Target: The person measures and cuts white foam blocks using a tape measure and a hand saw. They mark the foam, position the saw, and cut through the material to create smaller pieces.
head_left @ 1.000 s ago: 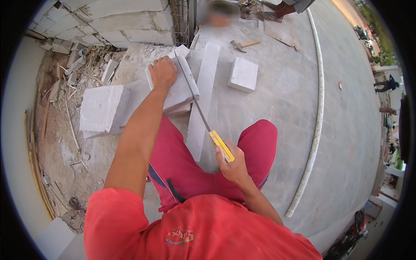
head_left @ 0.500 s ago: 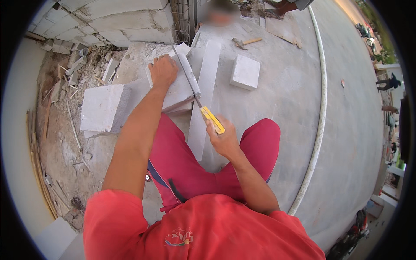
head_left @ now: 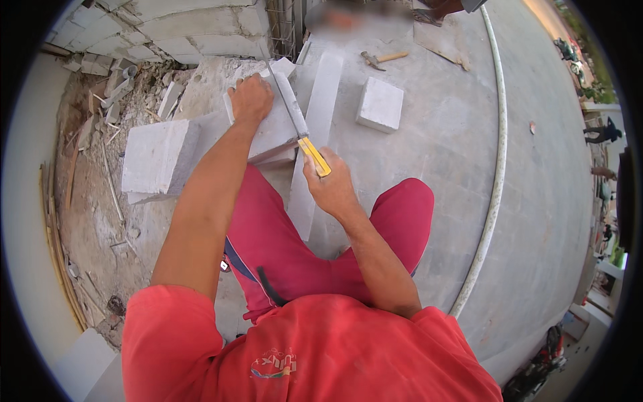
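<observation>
A handsaw with a yellow handle (head_left: pixel 315 157) is in my right hand (head_left: pixel 333 184), its fingers wrapped round the grip. Its long thin blade (head_left: pixel 284 95) points away from me and lies along the right part of a white lightweight block (head_left: pixel 276 134). My left hand (head_left: pixel 251 99) bears down on the same block, left of the blade, with its fingers curled over the surface. Beneath that block, more pale block material shows in part. My knees are on its near side.
A larger white block (head_left: pixel 157 157) sits at the left, and a smaller one (head_left: pixel 380 105) lies right of the saw. Beyond are a hammer (head_left: pixel 383 60) and a person's foot (head_left: pixel 429 15). A long pale strip (head_left: pixel 321 100), a white pipe (head_left: pixel 499 154) and rubble (head_left: pixel 120 100) flank the work.
My right hand and the saw have moved forward and slightly left, so the handle is now close to the block's near edge. My left hand stays on the block.
</observation>
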Action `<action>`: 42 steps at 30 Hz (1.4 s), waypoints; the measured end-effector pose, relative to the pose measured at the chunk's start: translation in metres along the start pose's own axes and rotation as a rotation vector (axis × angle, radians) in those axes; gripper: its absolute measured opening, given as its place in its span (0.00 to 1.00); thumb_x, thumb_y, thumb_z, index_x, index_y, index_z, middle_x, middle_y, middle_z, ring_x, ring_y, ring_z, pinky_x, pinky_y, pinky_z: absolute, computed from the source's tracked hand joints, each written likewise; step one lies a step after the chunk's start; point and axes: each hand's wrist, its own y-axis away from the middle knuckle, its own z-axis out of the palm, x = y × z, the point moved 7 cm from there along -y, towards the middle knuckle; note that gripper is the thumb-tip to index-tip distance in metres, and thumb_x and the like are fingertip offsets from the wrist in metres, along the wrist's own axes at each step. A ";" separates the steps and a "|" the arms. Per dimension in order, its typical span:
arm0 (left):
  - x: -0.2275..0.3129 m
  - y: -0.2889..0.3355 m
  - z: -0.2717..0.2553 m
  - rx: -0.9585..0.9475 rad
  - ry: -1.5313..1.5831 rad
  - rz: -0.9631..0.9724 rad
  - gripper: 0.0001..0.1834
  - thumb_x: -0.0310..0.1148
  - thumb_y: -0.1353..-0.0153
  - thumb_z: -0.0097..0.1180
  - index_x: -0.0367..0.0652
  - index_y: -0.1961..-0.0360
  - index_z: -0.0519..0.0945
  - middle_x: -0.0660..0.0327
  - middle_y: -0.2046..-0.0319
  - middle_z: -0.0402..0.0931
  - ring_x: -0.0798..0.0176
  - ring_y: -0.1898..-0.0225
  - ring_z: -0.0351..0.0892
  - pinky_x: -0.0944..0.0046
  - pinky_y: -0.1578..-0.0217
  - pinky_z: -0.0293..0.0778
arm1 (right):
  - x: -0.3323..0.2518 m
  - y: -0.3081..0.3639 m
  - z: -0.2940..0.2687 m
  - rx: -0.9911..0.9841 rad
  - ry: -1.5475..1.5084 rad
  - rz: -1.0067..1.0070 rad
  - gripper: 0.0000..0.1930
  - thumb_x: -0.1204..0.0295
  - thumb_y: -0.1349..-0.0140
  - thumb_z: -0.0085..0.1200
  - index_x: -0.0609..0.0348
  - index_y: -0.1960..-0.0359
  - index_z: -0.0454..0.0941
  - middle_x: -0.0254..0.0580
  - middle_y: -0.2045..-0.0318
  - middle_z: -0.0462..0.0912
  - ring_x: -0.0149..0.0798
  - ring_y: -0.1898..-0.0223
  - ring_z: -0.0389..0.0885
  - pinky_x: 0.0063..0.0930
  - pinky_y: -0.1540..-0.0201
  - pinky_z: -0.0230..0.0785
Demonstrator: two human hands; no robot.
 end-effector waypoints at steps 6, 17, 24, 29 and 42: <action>-0.016 0.006 0.002 0.010 -0.008 -0.035 0.18 0.43 0.25 0.53 0.42 0.49 0.87 0.52 0.46 0.88 0.48 0.38 0.82 0.38 0.35 0.68 | 0.013 0.138 -0.040 -0.004 -0.077 0.089 0.07 0.72 0.26 0.59 0.65 0.57 0.78 0.53 0.75 0.79 0.44 0.74 0.81 0.39 0.69 0.73; -0.012 0.007 0.000 0.013 0.016 -0.027 0.17 0.42 0.26 0.54 0.42 0.49 0.87 0.51 0.47 0.88 0.47 0.39 0.82 0.37 0.35 0.68 | 0.023 0.047 -0.008 -0.044 -0.018 0.048 0.11 0.67 0.25 0.60 0.64 0.58 0.76 0.61 0.74 0.80 0.60 0.75 0.81 0.47 0.68 0.72; -0.010 0.004 -0.008 0.057 0.016 0.016 0.17 0.41 0.26 0.54 0.42 0.50 0.87 0.51 0.49 0.88 0.47 0.40 0.83 0.37 0.37 0.69 | 0.024 0.130 -0.046 -0.037 0.003 0.023 0.10 0.70 0.26 0.61 0.66 0.53 0.79 0.55 0.75 0.80 0.51 0.75 0.84 0.43 0.71 0.71; -0.008 0.008 0.003 0.048 0.047 -0.008 0.16 0.40 0.26 0.54 0.41 0.51 0.88 0.51 0.49 0.88 0.47 0.41 0.83 0.38 0.37 0.69 | 0.028 0.022 0.003 -0.035 -0.035 0.005 0.10 0.69 0.26 0.61 0.65 0.60 0.76 0.57 0.76 0.80 0.54 0.75 0.83 0.44 0.69 0.71; -0.002 0.003 -0.001 0.025 0.025 -0.036 0.16 0.40 0.26 0.54 0.42 0.50 0.88 0.52 0.49 0.88 0.47 0.39 0.82 0.38 0.36 0.68 | 0.002 -0.017 0.005 -0.010 0.039 -0.018 0.13 0.68 0.25 0.59 0.66 0.61 0.73 0.59 0.74 0.79 0.58 0.73 0.81 0.47 0.67 0.71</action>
